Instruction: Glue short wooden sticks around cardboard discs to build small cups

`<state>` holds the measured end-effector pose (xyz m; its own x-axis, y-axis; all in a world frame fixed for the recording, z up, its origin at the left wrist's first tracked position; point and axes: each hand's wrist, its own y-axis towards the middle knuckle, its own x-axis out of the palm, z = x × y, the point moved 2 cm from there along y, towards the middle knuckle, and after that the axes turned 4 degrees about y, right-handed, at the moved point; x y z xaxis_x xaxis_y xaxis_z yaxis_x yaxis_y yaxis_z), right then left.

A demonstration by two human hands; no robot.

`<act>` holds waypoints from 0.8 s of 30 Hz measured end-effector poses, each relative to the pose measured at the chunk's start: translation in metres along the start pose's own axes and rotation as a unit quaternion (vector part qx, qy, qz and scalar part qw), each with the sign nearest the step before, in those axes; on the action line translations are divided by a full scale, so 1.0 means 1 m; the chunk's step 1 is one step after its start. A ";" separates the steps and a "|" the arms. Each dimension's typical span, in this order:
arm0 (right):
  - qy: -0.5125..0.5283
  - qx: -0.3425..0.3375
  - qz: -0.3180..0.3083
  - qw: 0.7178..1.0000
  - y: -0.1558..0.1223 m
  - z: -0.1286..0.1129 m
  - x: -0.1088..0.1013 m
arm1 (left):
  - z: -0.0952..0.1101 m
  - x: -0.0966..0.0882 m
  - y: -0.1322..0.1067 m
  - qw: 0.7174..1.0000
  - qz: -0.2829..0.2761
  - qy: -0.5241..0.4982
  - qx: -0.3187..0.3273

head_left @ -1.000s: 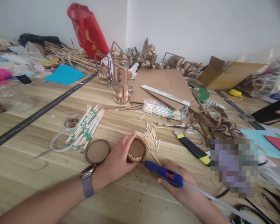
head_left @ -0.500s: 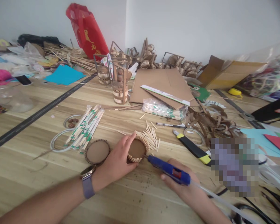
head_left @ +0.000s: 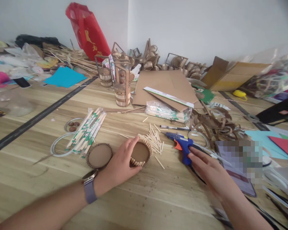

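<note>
I see the table [head_left: 158,198] run past the frame edges. Cardboard [head_left: 163,80] lies beyond the stick-edged tub [head_left: 141,152]; well right of the tub, a flat purple thing [head_left: 242,183] is partly pixelated. The left hand [head_left: 121,163] grips the tub, hiding its left side. Right of the tub, the right hand [head_left: 204,161] touches the blue glue gun [head_left: 184,143]; I can't fairly tell whether its fingers close. Left of the tub sits a partly covered brown disc [head_left: 99,156].
</note>
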<state>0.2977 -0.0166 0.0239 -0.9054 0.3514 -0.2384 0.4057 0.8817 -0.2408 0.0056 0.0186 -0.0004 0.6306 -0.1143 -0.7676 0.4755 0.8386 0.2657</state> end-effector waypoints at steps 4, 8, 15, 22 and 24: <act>-0.258 -0.215 0.048 0.941 -0.012 -0.007 0.005 | 0.001 -0.001 0.001 1.000 -0.006 0.002 0.001; -0.342 -0.308 -0.077 0.884 -0.030 -0.013 0.038 | 0.001 0.000 0.001 1.000 -0.001 -0.007 0.003; -0.454 -0.266 -0.176 0.832 -0.024 -0.015 0.076 | 0.002 0.000 0.002 1.000 -0.001 -0.017 -0.001; -0.541 -0.245 -0.222 0.773 -0.025 -0.006 0.081 | 0.003 -0.001 0.003 0.999 -0.001 -0.032 0.006; -0.575 -0.263 -0.208 0.746 -0.029 -0.005 0.084 | 0.003 -0.001 0.003 1.000 -0.003 -0.029 0.004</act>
<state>0.2095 -0.0116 0.0158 -0.1100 -0.2234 -0.9685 -0.2591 0.9472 -0.1890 0.0083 0.0196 0.0028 0.6618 -0.1504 -0.7344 0.4839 0.8339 0.2653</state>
